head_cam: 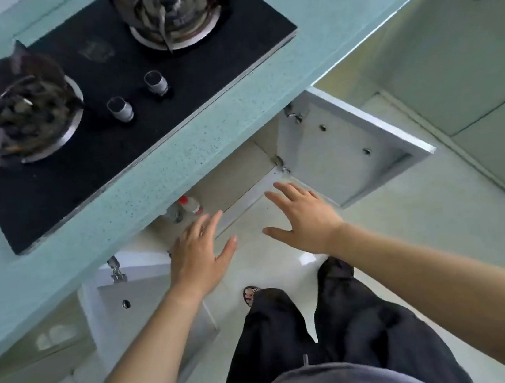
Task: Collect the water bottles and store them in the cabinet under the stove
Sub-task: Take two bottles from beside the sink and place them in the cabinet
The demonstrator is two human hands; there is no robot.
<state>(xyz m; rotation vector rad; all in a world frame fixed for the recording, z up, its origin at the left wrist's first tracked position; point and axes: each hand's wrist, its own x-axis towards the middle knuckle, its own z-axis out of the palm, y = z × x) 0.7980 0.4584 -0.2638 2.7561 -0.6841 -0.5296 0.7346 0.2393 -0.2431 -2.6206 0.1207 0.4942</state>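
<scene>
1. both of your grips are empty: your left hand [197,256] and right hand [304,216] are spread flat, fingers apart, held side by side in front of the cabinet opening [237,180] under the stove [122,89].
2. the task's thing: one water bottle [190,204] with a red cap stands upright on the cabinet floor, just inside the front edge and tucked under the lip of the desk [176,159]. its long axis is vertical.
3. the deciding relation: the bottle lies ahead of and above your left fingertips in this view, close to them; your left hand is the nearer, the right sits well off toward the open right door [345,153].
4. both doors stand open, the left door [137,303] swung out beside your left forearm.
5. hidden or unclear: the desk overhang cuts off most of the cabinet interior, so any bottles further back cannot be counted. a greyish object [172,214] just left of the bottle is too blurred to name. no loose bottles show elsewhere in view.
</scene>
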